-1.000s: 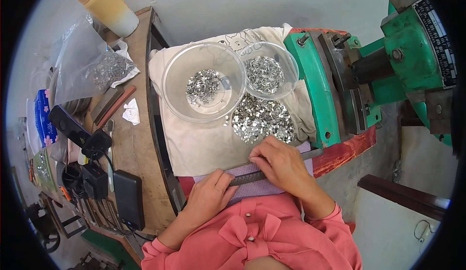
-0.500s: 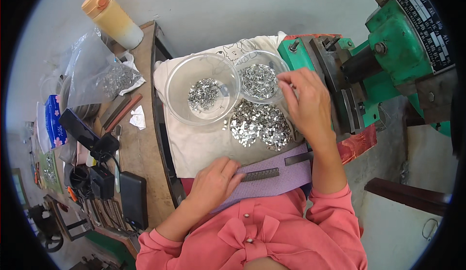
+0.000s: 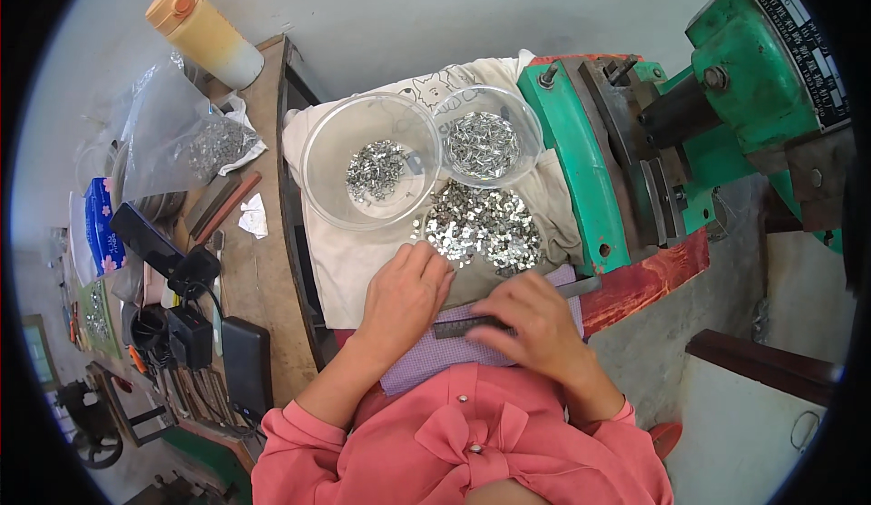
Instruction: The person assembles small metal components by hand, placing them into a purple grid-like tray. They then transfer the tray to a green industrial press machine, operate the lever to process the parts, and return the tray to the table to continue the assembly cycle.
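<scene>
My left hand (image 3: 405,289) is closed, fingers bent and pressed together, beside the lower left of a pile of small shiny metal pieces (image 3: 481,228). Whatever its fingertips hold is hidden. My right hand (image 3: 537,323) hovers over a dark notched metal strip (image 3: 458,327), thumb and forefinger apart and slightly blurred; nothing shows between them. The strip lies on a purple woven cloth (image 3: 413,369) across my lap. Past the pile stand a large clear tub (image 3: 313,192) with some metal bits and a smaller clear tub (image 3: 533,151) holding many thin metal pins.
A green machine (image 3: 581,160) stands at the right. On the wooden bench (image 3: 272,305) at the left are a yellow bottle (image 3: 204,38), a plastic bag of metal bits (image 3: 213,147), a black power bank (image 3: 247,369) and cables. A pale cloth (image 3: 340,269) lies under the tubs.
My right hand has come from the smaller tub's rim down to the notched strip. My left hand has shifted up toward the pile. The view has tilted slightly.
</scene>
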A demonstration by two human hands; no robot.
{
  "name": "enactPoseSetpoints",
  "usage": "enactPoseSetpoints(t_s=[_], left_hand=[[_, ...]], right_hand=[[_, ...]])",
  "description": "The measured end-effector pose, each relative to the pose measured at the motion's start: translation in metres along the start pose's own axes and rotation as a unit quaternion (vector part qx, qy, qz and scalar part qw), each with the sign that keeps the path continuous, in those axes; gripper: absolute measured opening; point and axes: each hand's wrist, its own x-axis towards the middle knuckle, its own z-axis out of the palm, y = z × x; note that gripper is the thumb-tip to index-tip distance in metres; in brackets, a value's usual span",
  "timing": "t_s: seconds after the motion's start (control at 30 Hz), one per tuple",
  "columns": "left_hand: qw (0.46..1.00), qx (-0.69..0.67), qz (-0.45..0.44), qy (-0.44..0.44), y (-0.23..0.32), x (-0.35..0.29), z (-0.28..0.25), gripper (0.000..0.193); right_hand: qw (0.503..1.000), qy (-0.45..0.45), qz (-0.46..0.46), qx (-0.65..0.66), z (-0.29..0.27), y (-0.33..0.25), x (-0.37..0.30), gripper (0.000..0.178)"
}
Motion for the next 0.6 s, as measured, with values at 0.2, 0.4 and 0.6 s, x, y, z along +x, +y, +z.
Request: enactPoseSetpoints(t_s=[0.2, 0.4, 0.6], left_hand=[[1.0, -0.012, 0.013, 0.009, -0.001, -0.015, -0.009, 0.017], [0.999, -0.008, 0.03, 0.022, -0.005, -0.03, -0.016, 0.016], [1.0, -0.004, -0.013, 0.028, -0.004, -0.044, -0.015, 0.018]], right_hand=[[0.997, -0.062, -0.027, -0.033, 0.013, 0.004, -0.015, 0.031], [0.998, -0.041, -0.044, -0.031, 0.001, 0.01, 0.005, 0.021], [0.999, 0.029, -0.017, -0.038, 0.008, 0.013, 0.027, 0.013]])
